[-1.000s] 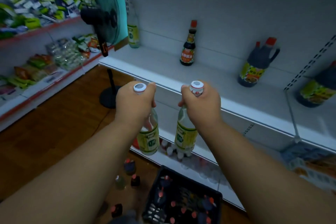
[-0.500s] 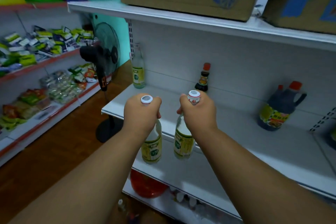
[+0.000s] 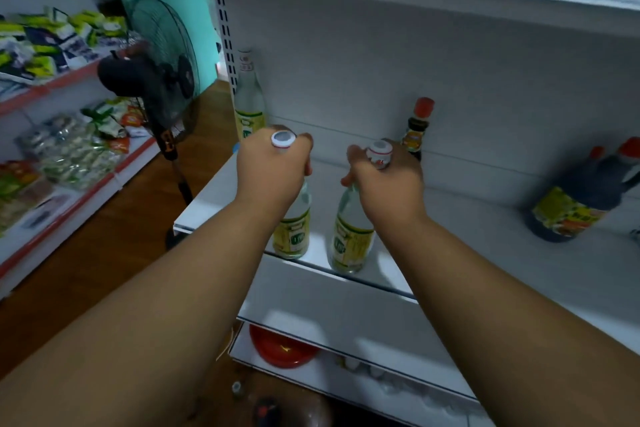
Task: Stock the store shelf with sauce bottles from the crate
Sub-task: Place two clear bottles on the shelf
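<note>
Both sets of fingers are wrapped tight round bottle necks just under the caps: the left hand (image 3: 272, 168) holds one clear bottle (image 3: 292, 230), the right hand (image 3: 384, 180) the other bottle (image 3: 351, 241). Below the knuckles the bottles hang upright at the front edge of the shelf (image 3: 467, 218); whether they touch it I can't tell. They look like glass, weighty and breakable, so I'd say the neck is the sure hold.

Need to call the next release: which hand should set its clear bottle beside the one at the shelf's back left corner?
Probably the left hand: its bottle hangs nearer the corner bottle.
</note>
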